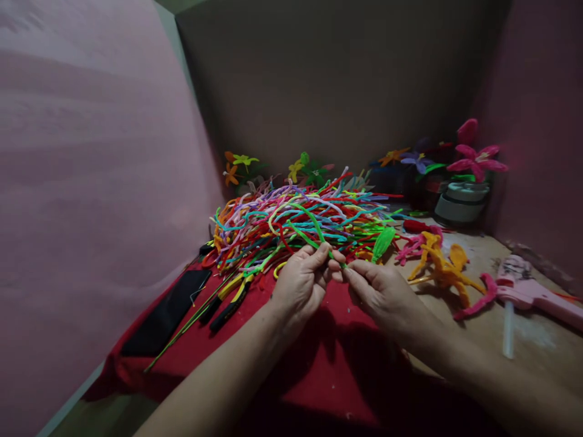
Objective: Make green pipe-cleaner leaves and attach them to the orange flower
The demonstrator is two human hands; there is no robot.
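Note:
A green pipe cleaner [314, 220] is bent into a loop in front of me. My left hand [304, 273] pinches it between thumb and fingers, with the bent part rising up and to the left. Close beside it, my right hand [381, 292] pinches the lower end of the same pipe cleaner with thumb and forefinger. The fingers cover the spot where the strands meet. Directly behind the hands lies a large heap of multicoloured pipe cleaners [255, 221]. A green leaf shape [383, 244] stands just beyond my right hand.
Yellow-black pliers [233, 297], thin green stems [182, 331] and a black phone [164, 315] lie left on the red cloth [319, 376]. At right are an orange pipe-cleaner flower [439, 262] and a pink glue gun [523, 291]. A pink flower [478, 159] rises above a grey container [462, 203].

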